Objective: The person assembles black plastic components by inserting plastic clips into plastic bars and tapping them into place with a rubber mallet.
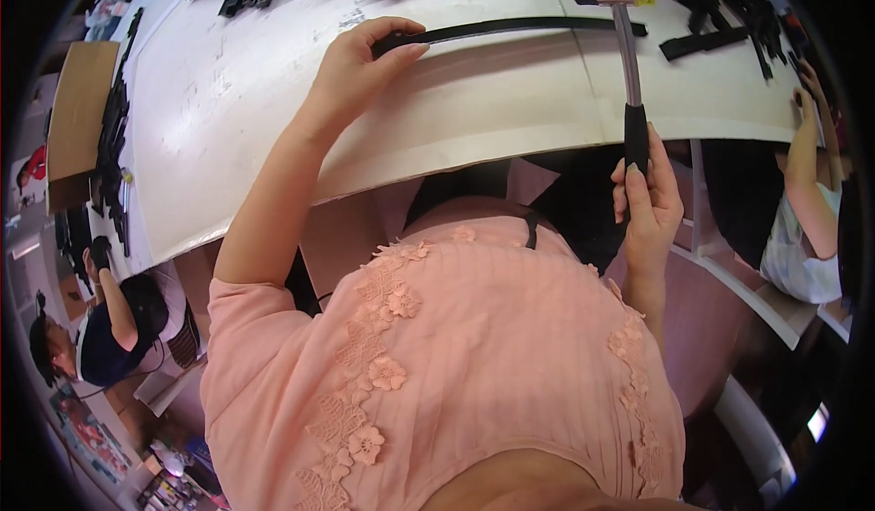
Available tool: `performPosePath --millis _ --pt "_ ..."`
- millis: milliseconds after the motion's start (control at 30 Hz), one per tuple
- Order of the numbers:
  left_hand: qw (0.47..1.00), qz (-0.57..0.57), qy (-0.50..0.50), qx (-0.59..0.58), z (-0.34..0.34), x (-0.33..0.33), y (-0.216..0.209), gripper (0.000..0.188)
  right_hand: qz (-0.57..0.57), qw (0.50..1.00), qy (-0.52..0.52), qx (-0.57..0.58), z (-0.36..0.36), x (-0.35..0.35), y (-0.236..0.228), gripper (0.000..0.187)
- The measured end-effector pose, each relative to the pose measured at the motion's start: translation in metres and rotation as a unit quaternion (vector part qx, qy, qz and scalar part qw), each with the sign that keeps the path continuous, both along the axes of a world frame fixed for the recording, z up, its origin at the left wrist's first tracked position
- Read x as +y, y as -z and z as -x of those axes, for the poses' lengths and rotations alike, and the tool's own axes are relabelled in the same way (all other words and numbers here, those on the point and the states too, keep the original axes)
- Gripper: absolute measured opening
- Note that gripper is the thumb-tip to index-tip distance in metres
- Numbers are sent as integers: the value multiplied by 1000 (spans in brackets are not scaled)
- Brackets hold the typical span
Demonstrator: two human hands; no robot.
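A long, thin black strip (510,26) runs across the white table, its left end pinched between the thumb and fingers of my left hand (357,69). My right hand (649,196) is wrapped round the black grip of a mallet (627,55). Its metal shaft points away from me, and its head has one black face and one yellow face. The mallet's head stands above the strip's right part in the picture, and the shaft crosses in front of the strip near its right end. Whether the mallet touches the strip I cannot tell.
Several black parts lie at the far edge of the white table (228,137), with a black pile (720,10) at the far right. A cardboard box (80,114) stands at the left. One co-worker (118,329) sits at left, another (807,201) at right.
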State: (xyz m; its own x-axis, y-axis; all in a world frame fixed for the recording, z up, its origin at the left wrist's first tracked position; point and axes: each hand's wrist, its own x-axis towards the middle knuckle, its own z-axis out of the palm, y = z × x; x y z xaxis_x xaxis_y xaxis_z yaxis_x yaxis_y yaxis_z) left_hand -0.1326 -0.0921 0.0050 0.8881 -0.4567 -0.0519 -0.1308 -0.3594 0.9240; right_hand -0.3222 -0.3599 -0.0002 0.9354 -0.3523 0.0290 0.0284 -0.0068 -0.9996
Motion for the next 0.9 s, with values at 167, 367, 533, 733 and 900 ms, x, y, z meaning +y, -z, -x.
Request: performPosePath --millis 167,367,533,733,900 --pt "923 -155 -47 -350 -3 12 18 22 84 995 -40 30 -9 13 -3 44" --pt "926 -157 -41 -341 -5 12 20 20 277 957 -91 8 -18 21 -4 41" --pt "908 -163 -57 -381 -3 10 22 19 362 926 -89 -54 -28 22 -4 40" --pt "899 -172 -60 -398 -2 9 23 20 393 914 -76 -73 -33 29 -27 41" --pt "895 -178 -59 -404 -1 7 22 19 479 867 -85 -112 -37 28 -27 47"
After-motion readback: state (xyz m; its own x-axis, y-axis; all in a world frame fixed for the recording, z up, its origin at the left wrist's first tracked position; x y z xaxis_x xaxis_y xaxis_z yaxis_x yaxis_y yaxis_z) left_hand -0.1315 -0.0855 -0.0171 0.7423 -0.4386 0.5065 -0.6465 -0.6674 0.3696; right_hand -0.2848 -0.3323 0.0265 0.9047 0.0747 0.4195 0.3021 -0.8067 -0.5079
